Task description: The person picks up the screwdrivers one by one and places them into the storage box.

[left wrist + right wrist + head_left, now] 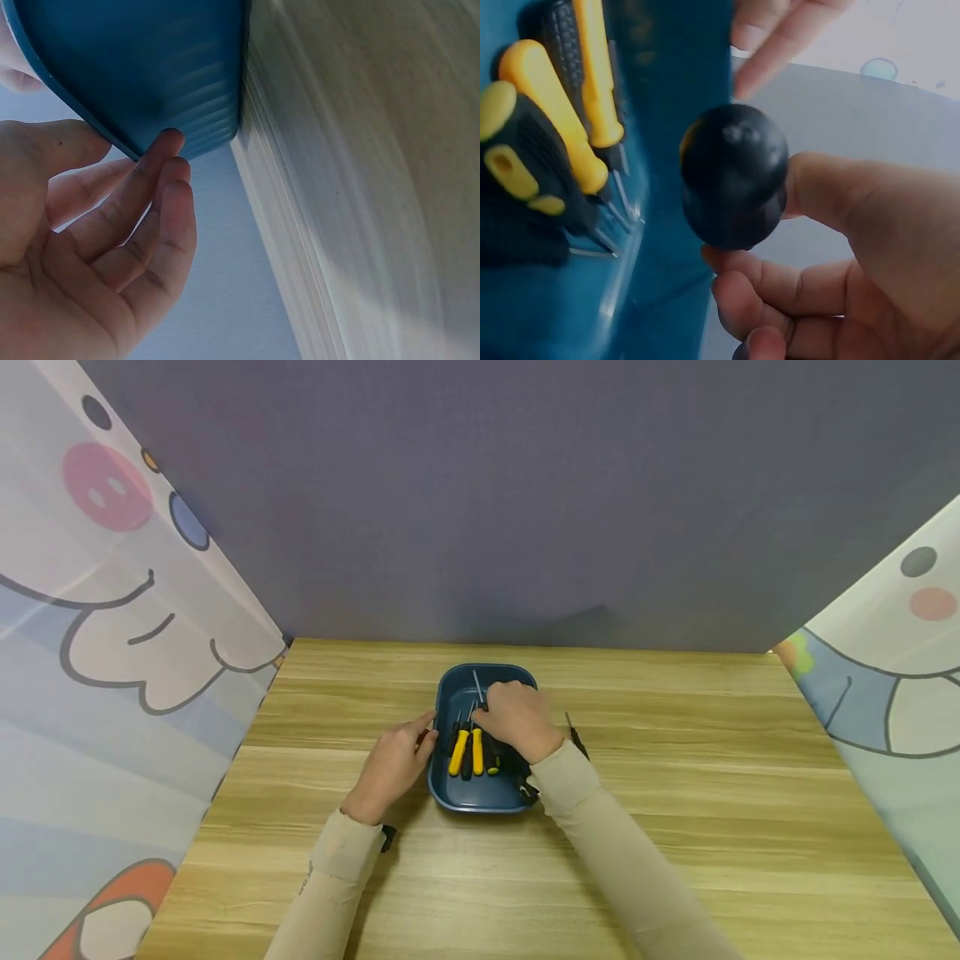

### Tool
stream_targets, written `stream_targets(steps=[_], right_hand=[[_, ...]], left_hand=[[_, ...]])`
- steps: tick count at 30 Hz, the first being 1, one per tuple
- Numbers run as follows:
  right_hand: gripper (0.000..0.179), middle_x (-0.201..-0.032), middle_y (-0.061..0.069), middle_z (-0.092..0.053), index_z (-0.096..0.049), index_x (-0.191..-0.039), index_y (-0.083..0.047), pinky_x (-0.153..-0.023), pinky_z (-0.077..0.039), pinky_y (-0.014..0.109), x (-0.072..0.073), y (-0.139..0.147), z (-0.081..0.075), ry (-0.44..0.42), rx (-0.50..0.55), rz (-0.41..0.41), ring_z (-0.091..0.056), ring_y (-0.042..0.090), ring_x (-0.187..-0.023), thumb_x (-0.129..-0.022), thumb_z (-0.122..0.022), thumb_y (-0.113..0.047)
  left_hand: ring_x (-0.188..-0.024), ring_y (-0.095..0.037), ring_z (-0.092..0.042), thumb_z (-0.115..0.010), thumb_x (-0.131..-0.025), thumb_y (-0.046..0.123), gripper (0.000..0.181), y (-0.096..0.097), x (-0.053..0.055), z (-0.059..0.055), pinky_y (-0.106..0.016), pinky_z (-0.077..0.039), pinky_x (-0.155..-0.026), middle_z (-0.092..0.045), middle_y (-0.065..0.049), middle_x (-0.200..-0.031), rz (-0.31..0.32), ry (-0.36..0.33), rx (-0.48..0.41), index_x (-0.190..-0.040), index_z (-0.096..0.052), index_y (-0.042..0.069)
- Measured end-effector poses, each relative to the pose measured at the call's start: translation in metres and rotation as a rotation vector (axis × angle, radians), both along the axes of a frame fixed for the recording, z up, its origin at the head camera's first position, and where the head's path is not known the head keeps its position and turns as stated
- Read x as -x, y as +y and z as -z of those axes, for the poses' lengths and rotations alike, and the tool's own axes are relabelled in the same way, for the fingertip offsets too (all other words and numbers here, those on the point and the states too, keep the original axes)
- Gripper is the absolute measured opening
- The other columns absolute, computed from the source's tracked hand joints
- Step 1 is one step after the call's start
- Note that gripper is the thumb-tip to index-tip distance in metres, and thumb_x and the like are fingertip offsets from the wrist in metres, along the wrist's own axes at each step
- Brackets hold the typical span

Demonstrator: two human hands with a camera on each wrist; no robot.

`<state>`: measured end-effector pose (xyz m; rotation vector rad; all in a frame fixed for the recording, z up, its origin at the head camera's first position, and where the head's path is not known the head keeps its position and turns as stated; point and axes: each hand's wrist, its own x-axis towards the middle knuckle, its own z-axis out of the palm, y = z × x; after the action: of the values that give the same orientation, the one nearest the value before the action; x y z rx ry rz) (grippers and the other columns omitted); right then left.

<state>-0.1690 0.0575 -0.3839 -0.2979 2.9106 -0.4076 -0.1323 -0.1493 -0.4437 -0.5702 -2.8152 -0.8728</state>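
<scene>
Over the blue tray (480, 798), my right hand (517, 714) grips a black-handled screwdriver (735, 176) with thumb and fingers. Its rounded handle end faces the right wrist camera; a metal shaft (477, 683) shows past the fingers in the head view. My left hand (393, 764) is at the tray's left side, thumb and fingertips touching the rim and outer wall from outside. Inside the tray lie several screwdrivers: yellow-handled ones (459, 753), a black one (467, 762), and a black-and-yellow one (536, 146). My right hand and wrist hide part of the tray.
On the wooden table (675, 760), right of the tray, lies a slim black tool (576, 739) with a thin tip, partly hidden by the right wrist. A grey panel (480, 502) stands along the back edge. Cartoon-printed sheets (112, 627) hang at both sides.
</scene>
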Motion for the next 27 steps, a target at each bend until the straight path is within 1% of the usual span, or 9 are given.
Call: stream_targets(steps=[4, 7, 11, 15, 18, 21, 24, 27], right_hand=[[0.051, -0.048, -0.004, -0.036, -0.048, -0.054, -0.018, -0.041, -0.036, 0.027, 0.008, -0.010, 0.009, -0.058, -0.029, -0.006, -0.042, 0.013, -0.041, -0.096, -0.065, -0.041], [0.051, -0.050, -0.004, -0.038, -0.050, -0.055, -0.019, -0.043, -0.039, 0.029, 0.012, -0.015, 0.017, -0.107, -0.071, 0.005, -0.045, 0.015, -0.044, -0.096, -0.064, -0.044], [0.050, -0.053, -0.003, -0.041, -0.052, -0.056, -0.019, -0.048, -0.040, 0.031, 0.012, -0.019, 0.025, -0.136, -0.089, 0.006, -0.048, 0.016, -0.050, -0.096, -0.064, -0.045], [0.049, -0.051, -0.003, -0.041, -0.053, -0.057, -0.018, -0.047, -0.040, 0.031, 0.011, -0.019, 0.029, -0.148, -0.082, 0.010, -0.050, 0.017, -0.050, -0.096, -0.065, -0.044], [0.047, -0.052, -0.003, -0.042, -0.055, -0.058, -0.017, -0.047, -0.041, 0.031, 0.011, -0.019, 0.030, -0.145, -0.082, 0.011, -0.051, 0.017, -0.049, -0.097, -0.064, -0.044], [0.044, -0.057, -0.001, -0.048, -0.059, -0.063, -0.017, -0.049, -0.043, 0.032, 0.010, -0.018, 0.029, -0.134, -0.086, 0.014, -0.053, 0.019, -0.053, -0.098, -0.063, -0.043], [0.042, -0.062, 0.001, -0.054, -0.063, -0.066, -0.016, -0.051, -0.045, 0.033, 0.010, -0.016, 0.025, -0.122, -0.091, 0.018, -0.056, 0.020, -0.056, -0.098, -0.062, -0.042], [0.041, -0.061, 0.002, -0.055, -0.064, -0.066, -0.016, -0.051, -0.046, 0.034, 0.008, -0.014, 0.019, -0.104, -0.092, 0.015, -0.056, 0.021, -0.055, -0.098, -0.062, -0.041]], left_hand=[[-0.058, -0.010, -0.048, -0.062, -0.101, 0.011, 0.037, -0.001, 0.001, 0.000, -0.025, -0.044, -0.050, -0.061, -0.002, -0.079, 0.010, 0.000, -0.005, -0.136, -0.060, -0.002], [-0.058, -0.010, -0.049, -0.061, -0.101, 0.011, 0.037, -0.001, 0.001, 0.000, -0.025, -0.044, -0.051, -0.062, -0.002, -0.079, 0.016, 0.006, -0.003, -0.135, -0.060, -0.003], [-0.059, -0.010, -0.049, -0.061, -0.101, 0.011, 0.037, 0.000, 0.001, 0.000, -0.025, -0.044, -0.052, -0.063, -0.003, -0.081, 0.016, 0.004, -0.002, -0.135, -0.060, -0.003], [-0.059, -0.010, -0.050, -0.061, -0.101, 0.012, 0.037, -0.001, 0.001, 0.000, -0.026, -0.044, -0.052, -0.064, -0.003, -0.083, 0.014, -0.001, -0.008, -0.136, -0.060, -0.002], [-0.059, -0.010, -0.050, -0.061, -0.101, 0.012, 0.037, -0.001, 0.001, 0.000, -0.026, -0.044, -0.052, -0.064, -0.003, -0.082, 0.014, 0.003, -0.011, -0.135, -0.060, -0.002], [-0.060, -0.010, -0.050, -0.061, -0.101, 0.012, 0.037, -0.001, 0.001, 0.001, -0.026, -0.045, -0.052, -0.064, -0.003, -0.082, 0.013, 0.007, -0.012, -0.135, -0.061, -0.002], [-0.060, -0.010, -0.050, -0.062, -0.101, 0.011, 0.037, -0.001, 0.001, 0.001, -0.026, -0.045, -0.053, -0.064, -0.003, -0.082, 0.010, 0.008, -0.011, -0.135, -0.061, -0.002], [-0.059, -0.010, -0.049, -0.062, -0.101, 0.011, 0.037, -0.002, 0.001, 0.001, -0.026, -0.044, -0.052, -0.063, -0.002, -0.081, 0.007, 0.007, -0.013, -0.135, -0.061, -0.002]])
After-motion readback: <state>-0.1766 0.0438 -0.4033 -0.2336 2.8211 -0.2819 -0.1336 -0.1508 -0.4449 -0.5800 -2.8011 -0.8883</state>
